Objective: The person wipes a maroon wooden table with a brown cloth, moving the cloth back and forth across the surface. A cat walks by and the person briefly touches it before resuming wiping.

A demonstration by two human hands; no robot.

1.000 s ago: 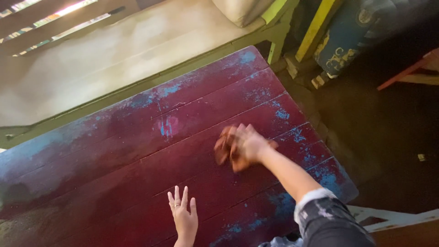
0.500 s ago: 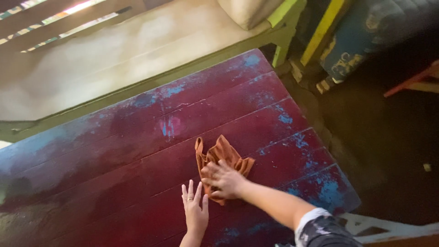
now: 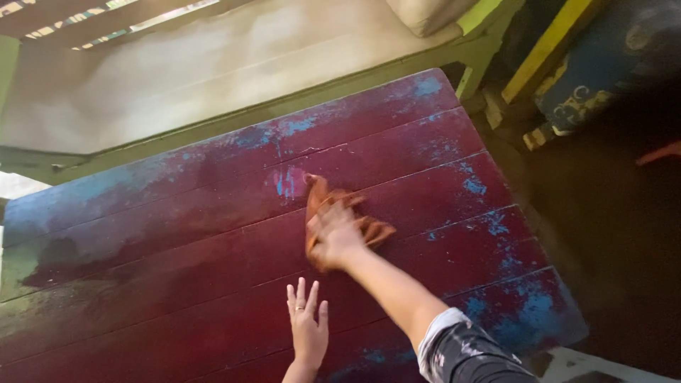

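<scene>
My right hand presses down on an orange-brown cloth lying on a worn dark red wooden table with patches of blue paint. The hand is blurred and covers the cloth's middle; cloth ends stick out past it toward the far side and to the right. My left hand lies flat on the table near the front edge, fingers spread, a ring on one finger, holding nothing. It is a short way in front of the right hand.
Beyond the table's far edge runs a pale green bench with a cushion at its right end. To the right the table ends over a dark floor, with yellow and blue objects at the back right.
My right hand has slid the cloth away from me toward the table's middle, after pulling it near a moment earlier. My left hand has stayed flat in place.
</scene>
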